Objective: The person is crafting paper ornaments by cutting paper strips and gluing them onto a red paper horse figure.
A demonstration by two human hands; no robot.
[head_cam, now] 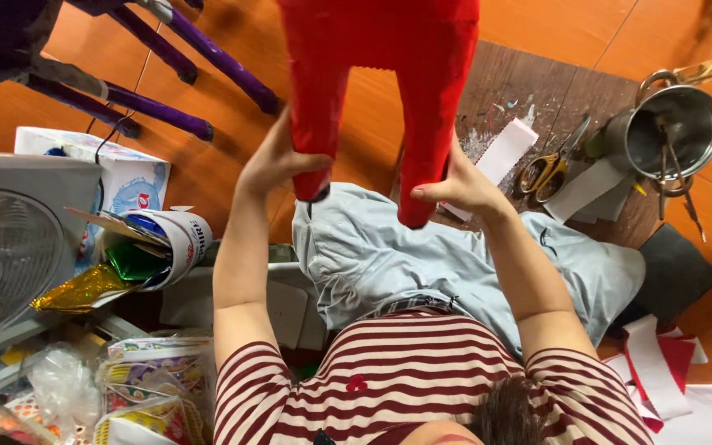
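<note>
A large red paper-covered shape (377, 37) with two leg-like ends hangs in front of me over my lap. My left hand (275, 161) grips its left leg near the tip. The right leg is pinched near its lower end by my right hand (457, 186). Both arms reach forward from my red-and-white striped shirt (397, 371). Beneath the shape lie my grey trousers (389, 255). The top of the red shape is cut off by the frame edge.
A grey fan (10, 247) and a tissue box (129, 177) stand at the left, beside a white tub (179, 239) stuffed with foil paper. Purple chair legs (208, 53) cross the orange floor. Yellow-handled scissors (550, 169), a white card (504, 152) and a metal pot (673, 132) with tools sit on a dark board.
</note>
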